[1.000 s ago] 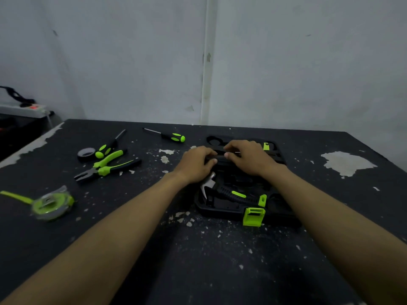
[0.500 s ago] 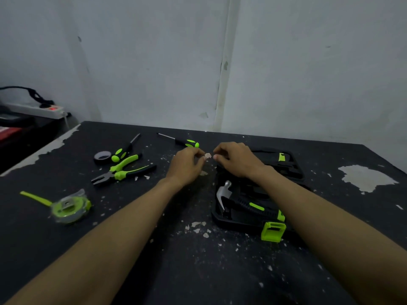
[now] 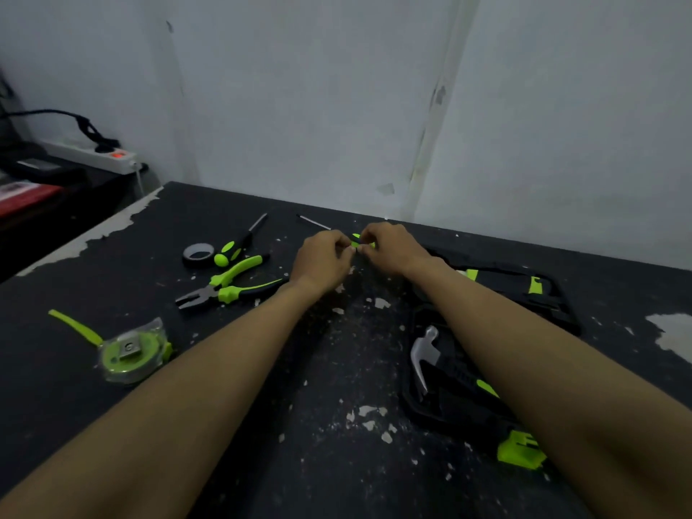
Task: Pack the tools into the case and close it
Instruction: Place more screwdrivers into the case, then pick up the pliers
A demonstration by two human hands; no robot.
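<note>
Tools lie scattered on the dark table: a tape measure at far left, then pliers, a tape roll and a screwdriver. At centre the left hand and right hand meet, fingers curled at a second screwdriver; whether either grips it I cannot tell. At right, the open case holds a hammer.
</note>
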